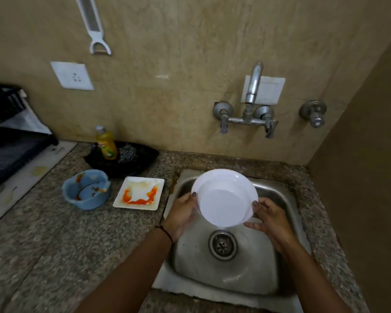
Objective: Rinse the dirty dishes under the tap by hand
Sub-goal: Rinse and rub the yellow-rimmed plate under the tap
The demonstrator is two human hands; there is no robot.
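i hold the white bowl (224, 199) tilted over the sink (248, 269), in front of the tap (254, 83). my left hand (184, 213) pinches its left rim, thumb on top. my right hand (270, 219) grips the right rim, fingers spread beneath. a sauce-smeared square plate (139, 196) and a blue bowl (86, 189) sit on the bench (54, 245) to the left.

Three dishes: one round white plate (225, 197) at 5 o'clock, one square white plate (139, 196) at 8 o'clock, and one blue bowl (86, 188) at its 9 o'clock. Two hands: left hand (181, 213), right hand (269, 218). One sink (235, 279). One tap (254, 82) at 1 o'clock. One yellow soap bottle (106, 143). One peeler (93, 26) at 11 o'clock.
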